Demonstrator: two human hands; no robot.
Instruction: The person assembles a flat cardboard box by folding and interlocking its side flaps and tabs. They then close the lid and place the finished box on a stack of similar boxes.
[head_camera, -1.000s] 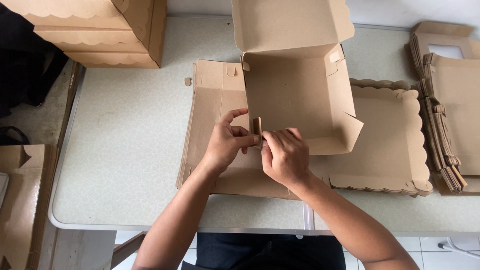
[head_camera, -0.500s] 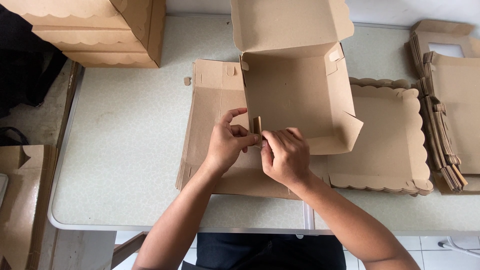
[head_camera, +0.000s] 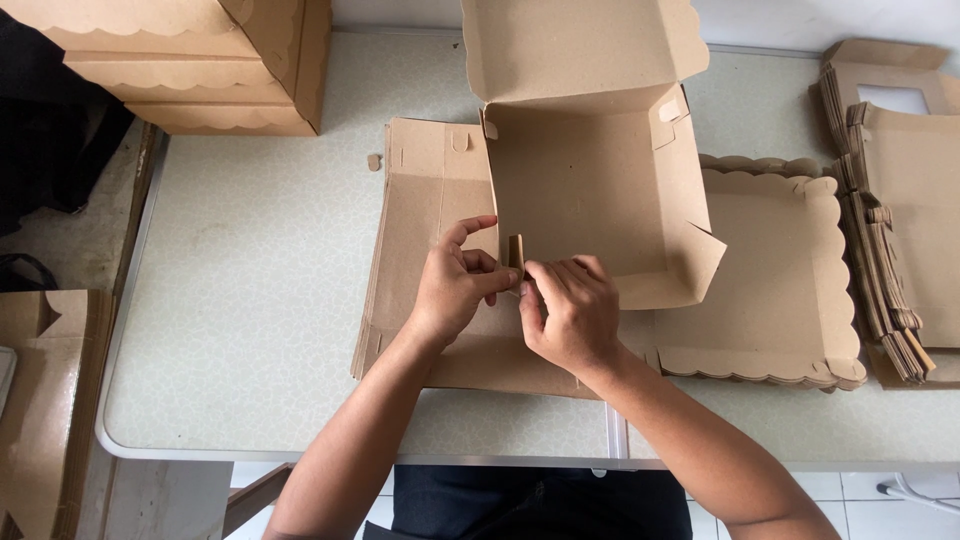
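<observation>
At the bottom of the frame two bare forearms are seen rising from the near edge of the table (head_camera: 250, 330), a pale speckled top that fills most of the view. Just below the centre of the frame the left hand (head_camera: 452, 290) and the right hand (head_camera: 570, 315) are brought close together, almost touching. A small upright cardboard tab (head_camera: 516, 255) is pinched between the thumb and curled fingers of the left hand, while the fingers of the right hand are bent narrowly over the same corner; whether the tab is actually gripped by the right hand cannot be told. The tab belongs to the near left corner of a half-folded cardboard box (head_camera: 590, 195), which is set at the centre of the frame with its lid (head_camera: 580, 45) raised toward the top edge. The box is rested on a stack of flat box blanks (head_camera: 425, 180), and a stack of scalloped cardboard pieces (head_camera: 790, 290) is laid just to its right. At the right edge another pile of folded blanks (head_camera: 900, 200) is seen, and in the upper left corner finished boxes (head_camera: 200, 70) are stacked.
</observation>
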